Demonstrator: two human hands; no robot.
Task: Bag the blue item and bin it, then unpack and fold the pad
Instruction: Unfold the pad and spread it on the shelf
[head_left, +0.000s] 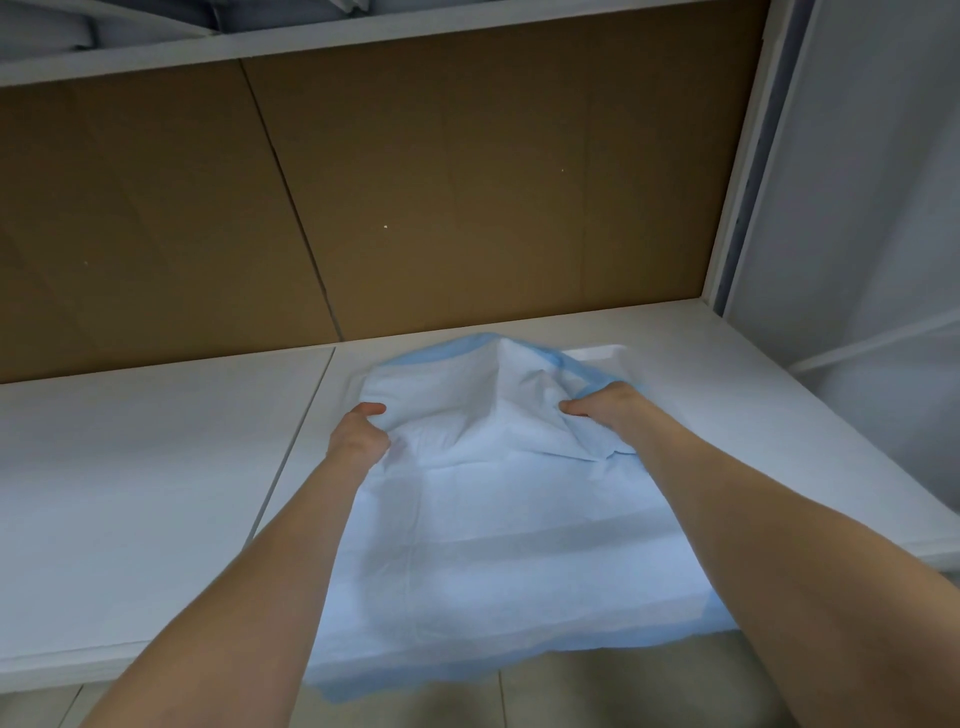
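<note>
A large pad (498, 535), white on top with a blue backing and blue border, lies spread over the white shelf surface (145, 467) and hangs past its front edge. Its far part is lifted and bunched into a hump. My left hand (358, 434) pinches the pad's left side, fingers closed on the fabric. Gripping the pad's right side is my right hand (602, 410), partly tucked under a fold. A flat clear wrapper (605, 353) lies behind the pad on the right.
A brown cardboard back panel (415, 197) closes the shelf behind. Another white shelf board (363, 36) runs overhead. A white post and translucent sheet (857, 208) stand at the right. Grey floor tiles (571, 691) show below the front edge.
</note>
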